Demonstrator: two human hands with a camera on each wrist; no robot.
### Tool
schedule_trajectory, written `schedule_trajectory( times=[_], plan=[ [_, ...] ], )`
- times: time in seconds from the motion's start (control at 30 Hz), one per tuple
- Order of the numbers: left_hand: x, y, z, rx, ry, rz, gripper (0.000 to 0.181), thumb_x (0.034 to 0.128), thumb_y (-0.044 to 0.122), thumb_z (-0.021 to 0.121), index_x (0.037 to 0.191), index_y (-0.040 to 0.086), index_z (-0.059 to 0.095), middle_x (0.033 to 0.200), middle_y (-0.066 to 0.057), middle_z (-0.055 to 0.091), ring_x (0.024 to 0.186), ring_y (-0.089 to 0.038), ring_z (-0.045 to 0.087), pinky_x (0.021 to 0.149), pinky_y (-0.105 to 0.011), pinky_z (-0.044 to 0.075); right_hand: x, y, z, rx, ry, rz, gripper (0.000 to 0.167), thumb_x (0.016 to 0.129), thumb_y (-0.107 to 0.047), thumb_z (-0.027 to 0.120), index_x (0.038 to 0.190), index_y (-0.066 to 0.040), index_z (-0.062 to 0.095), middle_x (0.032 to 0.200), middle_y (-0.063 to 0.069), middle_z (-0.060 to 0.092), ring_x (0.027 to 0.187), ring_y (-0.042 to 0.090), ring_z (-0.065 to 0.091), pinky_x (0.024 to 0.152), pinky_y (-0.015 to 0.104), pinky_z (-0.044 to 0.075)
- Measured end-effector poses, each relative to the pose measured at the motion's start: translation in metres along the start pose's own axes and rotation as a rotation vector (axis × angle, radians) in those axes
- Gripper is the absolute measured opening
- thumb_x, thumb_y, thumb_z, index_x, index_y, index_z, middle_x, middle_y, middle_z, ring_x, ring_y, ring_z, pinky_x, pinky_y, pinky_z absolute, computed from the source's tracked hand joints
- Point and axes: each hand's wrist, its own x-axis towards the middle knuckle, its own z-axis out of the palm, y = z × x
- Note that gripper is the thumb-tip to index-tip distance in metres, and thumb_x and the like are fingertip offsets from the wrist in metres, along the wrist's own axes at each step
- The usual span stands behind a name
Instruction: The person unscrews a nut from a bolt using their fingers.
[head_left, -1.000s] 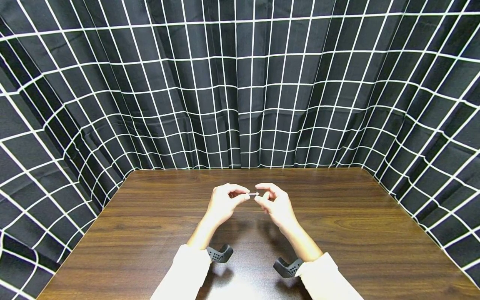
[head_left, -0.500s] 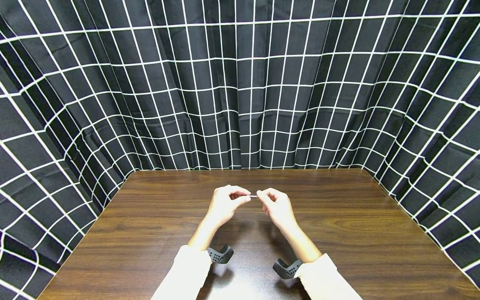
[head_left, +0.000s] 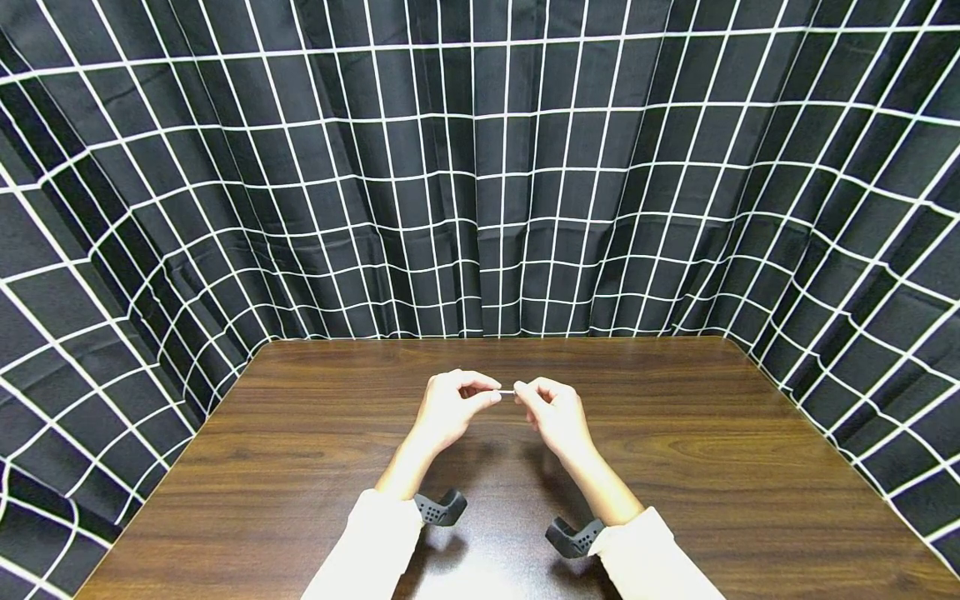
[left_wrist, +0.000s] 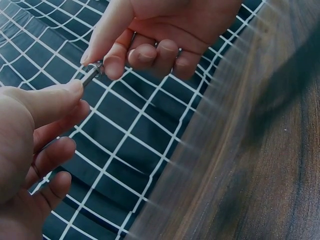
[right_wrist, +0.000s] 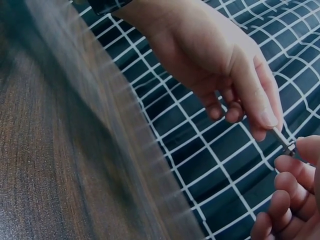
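Note:
A small metal bolt (left_wrist: 89, 77) bridges my two hands above the table, lying roughly level in the head view. My left hand (head_left: 446, 410) pinches its thin shank between thumb and fingertips. At its other end is a wider metal piece (right_wrist: 289, 147), a nut or the bolt's head; I cannot tell which. The thumb and index finger of my right hand (head_left: 555, 414) close on this wider end and partly cover it. In the left wrist view, the other fingers of the right hand (left_wrist: 165, 30) are loosely curled beneath.
The brown wooden table (head_left: 360, 358) lies under both hands. A black curtain with a white grid (head_left: 480, 167) surrounds it at the back and sides. A dark wrist mount (head_left: 441, 508) sits on the left forearm, another mount (head_left: 574, 537) on the right.
A second ago the right thumb and index finger stood apart around the bolt's end; they then came together on it. The left hand keeps its hold almost unmoved.

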Motion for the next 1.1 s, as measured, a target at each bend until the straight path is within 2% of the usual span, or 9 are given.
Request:
schedule_trajectory(
  times=[0.1,0.3,0.67,1.1],
  plan=[
    [0.0001,-0.0003,-0.0001,0.007,-0.004,-0.004,0.010,0.0799,0.017,0.080,0.089,0.016,0.077,0.077,0.014,0.069,0.061,-0.006,0.053,0.056,-0.026,0.044,-0.0007,-0.0011,0.0003,0.000,0.003,0.005,0.025,0.092,-0.018,0.066,0.075,-0.001,0.067,0.052,0.001,0.049,0.046,0.011,0.044,0.045,0.022,0.032],
    [0.0002,0.0000,-0.0009,-0.001,0.000,0.006,0.009,0.0800,0.015,0.080,0.089,0.016,0.077,0.076,0.014,0.068,0.061,-0.007,0.054,0.056,-0.026,0.044,-0.0002,-0.0005,0.0006,0.035,-0.010,0.024,0.024,0.092,-0.015,0.067,0.080,0.006,0.066,0.053,0.004,0.050,0.046,0.010,0.044,0.045,0.022,0.032],
    [0.0000,-0.0006,-0.0007,-0.011,0.002,0.016,0.009,0.0803,0.014,0.079,0.089,0.015,0.077,0.076,0.013,0.069,0.061,-0.007,0.053,0.055,-0.026,0.043,0.0006,0.0005,0.0006,0.091,0.002,0.036,0.020,0.089,-0.012,0.069,0.076,0.001,0.064,0.052,0.002,0.050,0.045,0.010,0.043,0.045,0.022,0.033],
    [0.0003,0.0002,-0.0028,-0.024,0.007,0.032,0.009,0.0808,0.015,0.079,0.089,0.013,0.077,0.076,0.012,0.069,0.059,-0.006,0.052,0.053,-0.026,0.042,0.0003,-0.0008,0.0006,0.157,-0.033,0.047,0.012,0.087,-0.007,0.068,0.087,0.005,0.067,0.054,0.001,0.051,0.047,0.010,0.045,0.047,0.021,0.037]
  ],
)
